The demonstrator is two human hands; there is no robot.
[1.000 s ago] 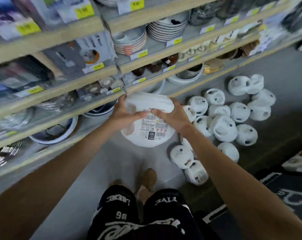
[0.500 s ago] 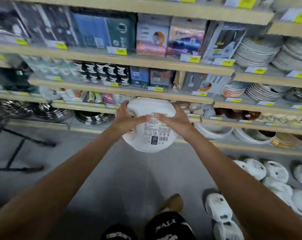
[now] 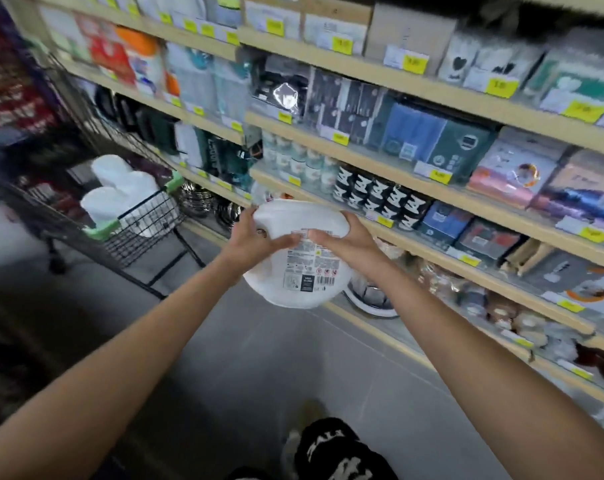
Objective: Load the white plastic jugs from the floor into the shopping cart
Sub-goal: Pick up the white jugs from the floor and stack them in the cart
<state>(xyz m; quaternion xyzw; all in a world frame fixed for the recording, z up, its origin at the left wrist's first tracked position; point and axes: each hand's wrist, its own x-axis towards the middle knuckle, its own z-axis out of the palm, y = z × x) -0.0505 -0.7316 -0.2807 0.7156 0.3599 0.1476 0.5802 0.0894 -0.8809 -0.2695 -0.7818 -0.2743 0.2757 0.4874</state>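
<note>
Label (image 3: 305,268) on jug (image 3: 293,216) unreadable, price tags (image 3: 583,111) blurred

I swing left: the floor pile of jugs drops out of view, the shopping cart (image 3: 137,233) appears at left holding white jugs (image 3: 120,188), and the carried jug (image 3: 293,265) now fronts boxed goods.

- A round white plastic jug (image 3: 295,271), printed label and barcode showing, is up in mid-air, gripped at its top between the left hand (image 3: 250,239) and right hand (image 3: 345,237).
- A black wire shopping cart (image 3: 144,220) with green trim stands off to the left, well apart.
- More white plastic jugs (image 3: 120,192) sit piled inside it.
</note>
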